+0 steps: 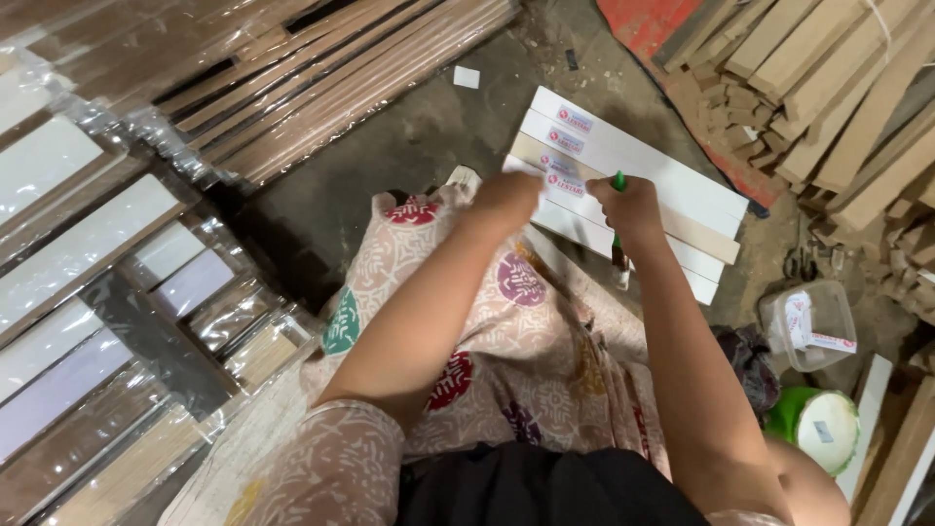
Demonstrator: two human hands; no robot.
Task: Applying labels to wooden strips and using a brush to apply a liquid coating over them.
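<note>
Roughly midway: three white strips (623,161) carry labels. Right hand (631,206) grips a green tool (617,181); left hand (506,200) presses a strip, holding nothing.

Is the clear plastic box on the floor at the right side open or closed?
Open, as far as I can see. The clear plastic box shows a bare rim with no lid on it, and loose paper labels lie inside.
</note>
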